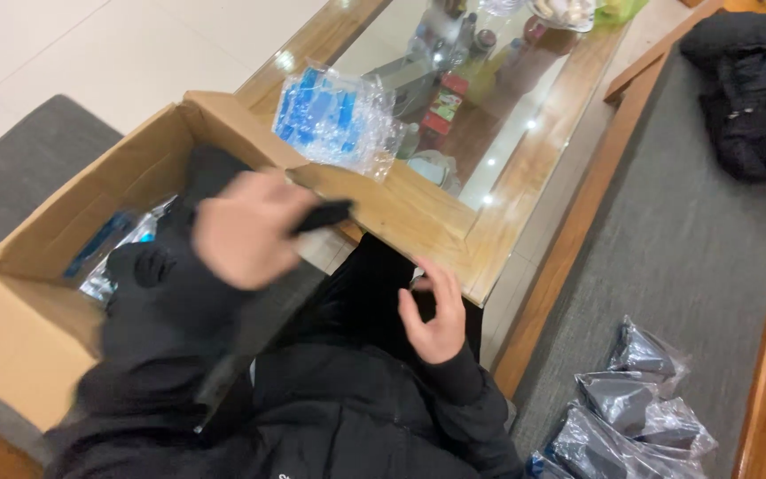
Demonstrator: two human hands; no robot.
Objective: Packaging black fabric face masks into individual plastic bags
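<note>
Blurred left hand (246, 229) grips a slim black object (323, 215) above the cardboard box (46, 257).

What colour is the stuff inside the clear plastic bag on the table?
Blue: the pieces in the clear plastic bag on the wooden table are blue, seen in the head view.

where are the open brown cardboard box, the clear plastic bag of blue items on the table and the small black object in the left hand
open brown cardboard box (148, 151), head view, on its inner back wall
clear plastic bag of blue items (334, 120), head view, on its middle
small black object (325, 215), head view, on the end sticking out of the left hand (246, 231)
</note>
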